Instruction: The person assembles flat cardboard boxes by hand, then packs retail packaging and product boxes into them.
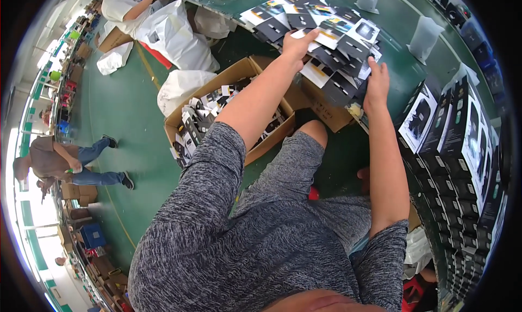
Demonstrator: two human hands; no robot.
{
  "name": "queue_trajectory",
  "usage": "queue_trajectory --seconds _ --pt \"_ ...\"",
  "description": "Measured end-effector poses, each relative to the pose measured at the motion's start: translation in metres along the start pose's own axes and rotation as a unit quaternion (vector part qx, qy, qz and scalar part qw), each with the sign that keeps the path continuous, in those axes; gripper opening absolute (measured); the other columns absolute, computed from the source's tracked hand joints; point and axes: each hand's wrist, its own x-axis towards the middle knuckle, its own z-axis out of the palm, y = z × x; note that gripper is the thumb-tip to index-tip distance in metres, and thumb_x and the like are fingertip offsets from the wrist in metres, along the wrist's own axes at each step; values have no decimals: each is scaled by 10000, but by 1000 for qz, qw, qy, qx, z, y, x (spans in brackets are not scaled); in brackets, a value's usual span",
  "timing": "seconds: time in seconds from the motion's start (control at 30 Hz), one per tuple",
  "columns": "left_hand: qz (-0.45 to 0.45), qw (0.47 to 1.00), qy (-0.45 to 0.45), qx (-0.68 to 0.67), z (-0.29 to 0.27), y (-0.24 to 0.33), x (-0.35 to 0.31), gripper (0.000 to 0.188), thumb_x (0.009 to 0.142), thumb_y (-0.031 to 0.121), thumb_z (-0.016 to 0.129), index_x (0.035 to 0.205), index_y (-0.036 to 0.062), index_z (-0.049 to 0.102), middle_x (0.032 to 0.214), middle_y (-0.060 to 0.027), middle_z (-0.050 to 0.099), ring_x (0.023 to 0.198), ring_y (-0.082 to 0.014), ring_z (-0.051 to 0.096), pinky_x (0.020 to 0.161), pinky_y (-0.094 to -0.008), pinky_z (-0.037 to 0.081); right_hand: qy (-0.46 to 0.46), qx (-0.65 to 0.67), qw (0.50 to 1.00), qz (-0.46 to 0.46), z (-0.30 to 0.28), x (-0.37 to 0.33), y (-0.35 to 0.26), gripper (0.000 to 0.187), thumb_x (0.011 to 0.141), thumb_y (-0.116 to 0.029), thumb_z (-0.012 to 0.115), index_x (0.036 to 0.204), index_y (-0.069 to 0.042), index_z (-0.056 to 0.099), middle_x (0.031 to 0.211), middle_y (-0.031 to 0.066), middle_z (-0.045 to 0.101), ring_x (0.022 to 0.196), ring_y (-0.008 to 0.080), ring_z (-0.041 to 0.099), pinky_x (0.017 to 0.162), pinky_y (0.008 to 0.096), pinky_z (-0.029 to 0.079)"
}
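Note:
A loose pile of flattened printed boxes [341, 89], black and white with small pictures, lies spread on the green table in front of me. At the pile's left side, my left hand [297, 46] is closed at the edge of a white flattened box with a yellow stripe [328, 38]. My right hand [377, 84] stands against the pile's right edge, its fingers stretched out and touching the boxes there. What lies under its palm is hidden.
Below my left forearm an open cardboard carton [175, 118] holds many small boxes. Stacked black-and-white boxes [461, 130] rise at the right. Translucent bags [425, 39] stand on the table's far side. White sacks [176, 37] lie at left, near a seated person; another person [51, 154] walks by.

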Motion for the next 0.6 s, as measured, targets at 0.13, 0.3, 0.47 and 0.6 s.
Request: queue_trajectory --seconds 0.13,0.3,0.47,0.6 --pt "24 994 -99 -26 -8 5 -27 450 880 220 779 1225 9 581 1123 -91 668 1080 -250 644 896 -489 526 -9 18 993 -117 -22 -36 9 779 924 -235 709 1511 67 294 1524 238 380 1435 289 382 1176 385 286" --pt "78 983 -161 51 -111 61 -113 728 974 412 659 1500 14 353 1492 -171 459 1408 -304 415 1107 -457 394 -254 -213 899 -287 -94 -159 32 613 889 -33 665 1453 3 427 1456 199 490 1337 311 496 1128 419 365" --pt "67 951 77 291 -289 28 -116 676 928 252 710 1453 -59 418 1295 -155 636 1157 -225 629 959 -348 505 -279 -485 812 -167 -193 -199 87 546 901 -99 662 1413 -9 493 1389 193 549 1275 383 520 1069 441 397" --pt "-4 938 114 326 -334 -39 -96 845 839 271 803 1469 -95 375 1409 -216 564 1191 -230 616 983 -338 497 -233 -592 765 -98 -284 -213 126 547 897 -142 658 1406 -17 500 1395 195 543 1308 402 481 1101 480 358"
